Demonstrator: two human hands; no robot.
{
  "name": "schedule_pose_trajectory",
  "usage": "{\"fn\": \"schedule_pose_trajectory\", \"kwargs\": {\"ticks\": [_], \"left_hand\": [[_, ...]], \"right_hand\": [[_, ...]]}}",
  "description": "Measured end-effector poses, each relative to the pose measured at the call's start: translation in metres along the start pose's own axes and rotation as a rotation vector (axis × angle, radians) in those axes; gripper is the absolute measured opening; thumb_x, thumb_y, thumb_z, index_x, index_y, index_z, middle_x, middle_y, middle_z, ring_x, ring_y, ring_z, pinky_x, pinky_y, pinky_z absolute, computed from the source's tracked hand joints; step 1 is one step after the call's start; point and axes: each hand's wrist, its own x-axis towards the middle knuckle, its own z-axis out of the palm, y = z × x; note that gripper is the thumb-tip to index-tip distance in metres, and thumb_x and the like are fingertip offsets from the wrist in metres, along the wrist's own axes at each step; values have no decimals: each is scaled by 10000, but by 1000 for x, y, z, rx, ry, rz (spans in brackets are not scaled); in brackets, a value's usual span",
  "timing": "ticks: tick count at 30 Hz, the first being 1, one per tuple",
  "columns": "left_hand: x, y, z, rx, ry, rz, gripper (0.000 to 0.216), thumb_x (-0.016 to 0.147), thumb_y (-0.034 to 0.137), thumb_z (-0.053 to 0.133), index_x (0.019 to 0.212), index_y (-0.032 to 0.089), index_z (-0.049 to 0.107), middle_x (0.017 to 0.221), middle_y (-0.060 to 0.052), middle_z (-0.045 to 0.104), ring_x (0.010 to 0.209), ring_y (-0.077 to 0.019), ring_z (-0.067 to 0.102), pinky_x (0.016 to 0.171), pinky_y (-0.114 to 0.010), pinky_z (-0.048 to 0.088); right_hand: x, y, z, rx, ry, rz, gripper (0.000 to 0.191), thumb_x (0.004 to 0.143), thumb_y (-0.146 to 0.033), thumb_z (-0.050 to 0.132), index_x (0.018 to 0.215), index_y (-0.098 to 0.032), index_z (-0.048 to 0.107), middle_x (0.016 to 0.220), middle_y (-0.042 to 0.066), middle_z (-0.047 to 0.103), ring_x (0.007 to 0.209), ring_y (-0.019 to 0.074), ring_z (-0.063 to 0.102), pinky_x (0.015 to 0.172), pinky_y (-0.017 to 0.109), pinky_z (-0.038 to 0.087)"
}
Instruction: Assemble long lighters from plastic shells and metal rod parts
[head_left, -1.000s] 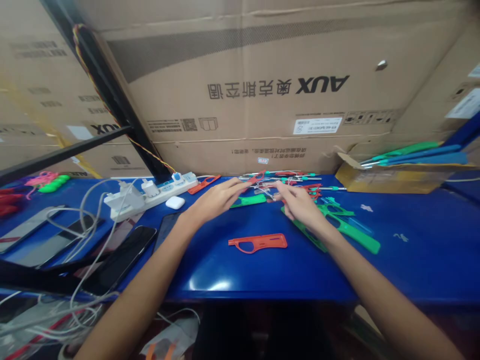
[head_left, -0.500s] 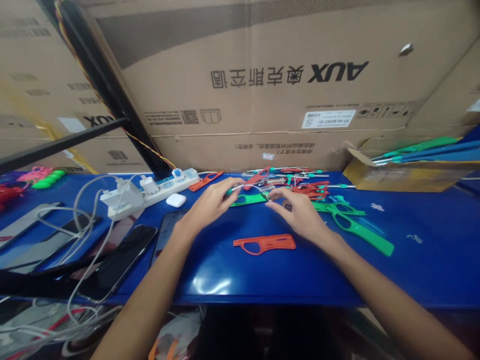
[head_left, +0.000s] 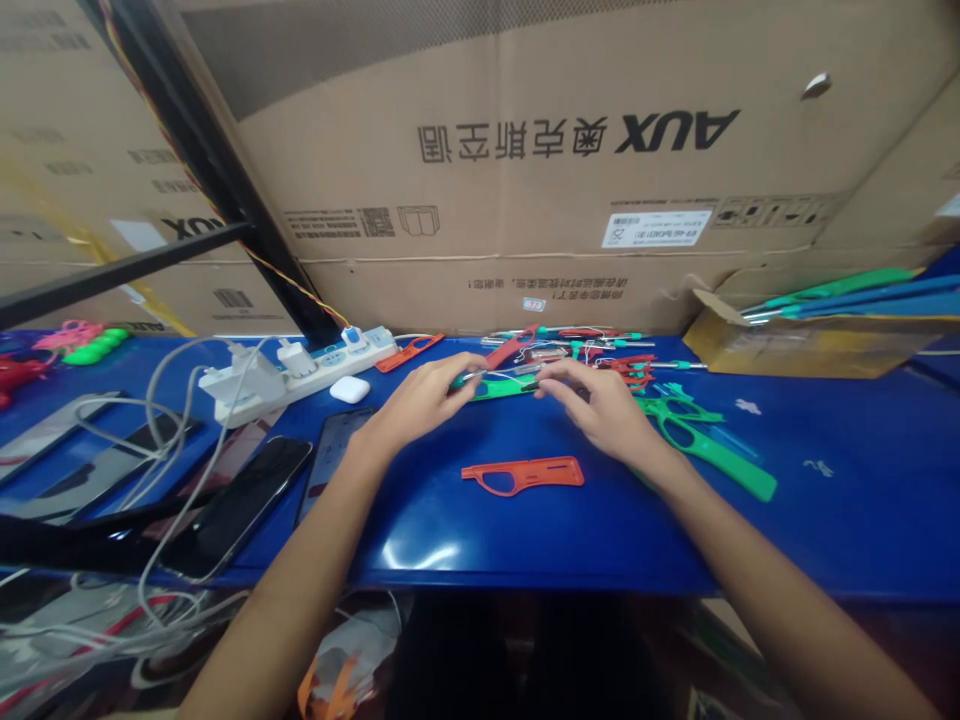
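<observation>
My left hand (head_left: 431, 395) is closed on a thin metal lighter tube with a teal end (head_left: 459, 382). A pale wire (head_left: 499, 377) runs from it toward my right hand (head_left: 600, 405). My right thumb and fingers pinch a small dark piece at the wire's other end, too small to name. Under the wire lies a green lighter shell half (head_left: 499, 389). Nearer the table's front, an orange lighter shell half (head_left: 540, 476) lies flat, its hollow inner side up. More green shell parts (head_left: 709, 450) lie to the right of my right hand.
Behind my hands lies a pile of metal tubes, wires and red parts (head_left: 592, 350). A cardboard box (head_left: 810, 347) with green and blue pieces stands at right. At left are a power strip (head_left: 337, 363), a white earbud case (head_left: 349, 389), phones (head_left: 240, 510) and cables.
My right hand has shifted slightly, its fingers now closer together around the small piece. The wire between my hands looks straighter. The whole view has shifted a little.
</observation>
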Motion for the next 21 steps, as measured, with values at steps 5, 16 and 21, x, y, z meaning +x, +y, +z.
{"fn": "schedule_pose_trajectory", "kwargs": {"ticks": [5, 16, 21], "left_hand": [[2, 4, -4, 108, -58, -18, 265, 1027, 285, 484, 1215, 196, 648, 1164, -67, 725, 966, -182, 691, 893, -330, 528], [-71, 65, -2, 285, -19, -9, 240, 1069, 310, 473, 1243, 229, 617, 1194, -34, 712, 1082, -192, 688, 901, -313, 542], [-92, 60, 16, 305, -44, 26, 251, 1064, 327, 480, 1230, 213, 631, 1158, -41, 727, 1032, -197, 702, 895, -327, 557]], "right_hand": [[3, -3, -1, -47, -12, -40, 155, 961, -317, 614, 1025, -205, 700, 1025, 50, 770, 805, 181, 693, 722, 302, 515], [-81, -26, 20, -295, 96, -218, 151, 1026, -210, 553, 1092, -191, 688, 1043, 43, 774, 888, 169, 746, 799, 271, 571], [-100, -19, 34, -486, 163, -327, 180, 1004, -148, 576, 1123, -153, 711, 1074, 55, 792, 875, 190, 774, 772, 274, 594]]}}
